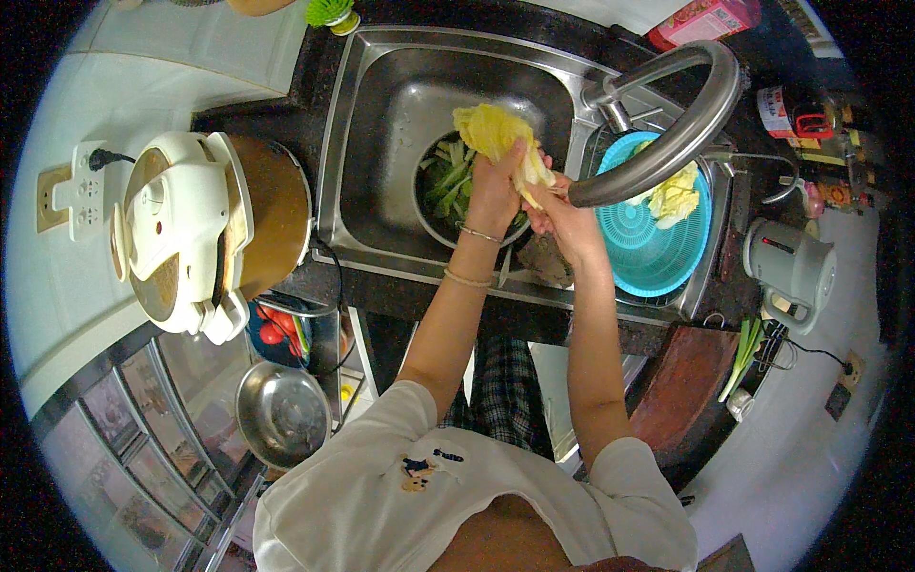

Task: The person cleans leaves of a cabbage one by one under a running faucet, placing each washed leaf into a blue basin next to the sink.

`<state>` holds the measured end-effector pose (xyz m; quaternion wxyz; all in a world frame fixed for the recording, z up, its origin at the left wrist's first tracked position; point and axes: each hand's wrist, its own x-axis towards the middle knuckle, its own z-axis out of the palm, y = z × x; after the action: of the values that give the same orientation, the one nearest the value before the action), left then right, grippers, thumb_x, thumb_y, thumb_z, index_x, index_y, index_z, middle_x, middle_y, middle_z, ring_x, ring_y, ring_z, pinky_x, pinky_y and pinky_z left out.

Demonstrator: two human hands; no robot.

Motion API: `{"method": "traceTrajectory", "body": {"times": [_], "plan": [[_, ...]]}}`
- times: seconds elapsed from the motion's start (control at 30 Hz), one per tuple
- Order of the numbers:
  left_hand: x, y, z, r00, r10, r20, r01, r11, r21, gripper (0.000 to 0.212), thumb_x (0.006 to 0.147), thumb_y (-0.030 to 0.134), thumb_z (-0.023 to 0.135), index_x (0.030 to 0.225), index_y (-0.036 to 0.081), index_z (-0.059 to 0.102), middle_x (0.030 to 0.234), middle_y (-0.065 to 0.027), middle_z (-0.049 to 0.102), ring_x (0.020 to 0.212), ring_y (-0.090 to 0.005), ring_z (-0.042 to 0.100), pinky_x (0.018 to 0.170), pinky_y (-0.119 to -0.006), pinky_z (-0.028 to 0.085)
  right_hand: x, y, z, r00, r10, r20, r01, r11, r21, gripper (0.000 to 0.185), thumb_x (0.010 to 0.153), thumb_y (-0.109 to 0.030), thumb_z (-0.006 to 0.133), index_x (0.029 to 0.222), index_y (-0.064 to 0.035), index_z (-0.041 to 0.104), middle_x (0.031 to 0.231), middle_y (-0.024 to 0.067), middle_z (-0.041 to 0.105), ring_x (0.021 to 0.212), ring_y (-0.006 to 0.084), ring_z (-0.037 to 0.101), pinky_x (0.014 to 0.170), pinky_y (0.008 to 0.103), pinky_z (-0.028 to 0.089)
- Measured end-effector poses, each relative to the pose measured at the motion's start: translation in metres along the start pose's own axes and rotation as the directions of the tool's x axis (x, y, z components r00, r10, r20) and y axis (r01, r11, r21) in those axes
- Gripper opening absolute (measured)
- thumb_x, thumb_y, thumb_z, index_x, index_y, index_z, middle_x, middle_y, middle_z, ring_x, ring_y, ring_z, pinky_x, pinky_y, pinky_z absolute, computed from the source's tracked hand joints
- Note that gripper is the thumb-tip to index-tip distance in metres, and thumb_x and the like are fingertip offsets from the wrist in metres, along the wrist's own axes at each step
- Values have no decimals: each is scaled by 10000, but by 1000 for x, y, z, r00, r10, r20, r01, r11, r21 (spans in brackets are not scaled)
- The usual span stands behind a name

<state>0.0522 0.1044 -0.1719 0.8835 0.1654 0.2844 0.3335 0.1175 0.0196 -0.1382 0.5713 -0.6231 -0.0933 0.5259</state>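
Observation:
A yellow napa cabbage leaf (pixel 493 132) is held by both hands near the faucet's spout. My left hand (pixel 497 182) grips its middle from the left. My right hand (pixel 561 214) has its pale stem end, with the fingers partly hidden. Below the leaf, a round metal bowl (pixel 422 214) with cut green vegetables (pixel 452 187) stands in the stainless steel sink (pixel 382 154). Right of my hands, under the curved steel faucet (pixel 679 154), is a turquoise plastic colander (pixel 647 268) with yellow cabbage leaves (pixel 675 196) in it.
A white-lidded cooker (pixel 179 229) stands left of the sink. A brown cloth-like item (pixel 547 259) lies at the sink's front edge. An electric kettle (pixel 790 268), scallions (pixel 743 357) and a wooden cutting board (pixel 686 386) are at right. A metal basin (pixel 284 415) is at lower left.

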Motion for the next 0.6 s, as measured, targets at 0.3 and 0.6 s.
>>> {"method": "traceTrajectory", "body": {"times": [0.3, 0.6], "plan": [[5, 4, -7, 993, 22, -115, -45, 978, -203, 154, 821, 105, 513, 939, 16, 468, 812, -91, 549, 676, -167, 547, 593, -283, 473, -20, -12, -5, 995, -27, 101, 29, 999, -14, 166, 828, -111, 521, 935, 14, 517, 712, 65, 559, 517, 106, 502, 437, 212, 395], [-10, -10, 9, 992, 67, -109, -58, 994, 89, 253, 811, 146, 530, 1018, 36, 435, 883, -74, 546, 770, -168, 553, 638, -281, 482, -2, -16, 8, 951, -287, -117, 256, 939, -229, 99, 794, -81, 535, 818, 14, 519, 602, 90, 544, 529, 152, 551, 479, 260, 446]]}}
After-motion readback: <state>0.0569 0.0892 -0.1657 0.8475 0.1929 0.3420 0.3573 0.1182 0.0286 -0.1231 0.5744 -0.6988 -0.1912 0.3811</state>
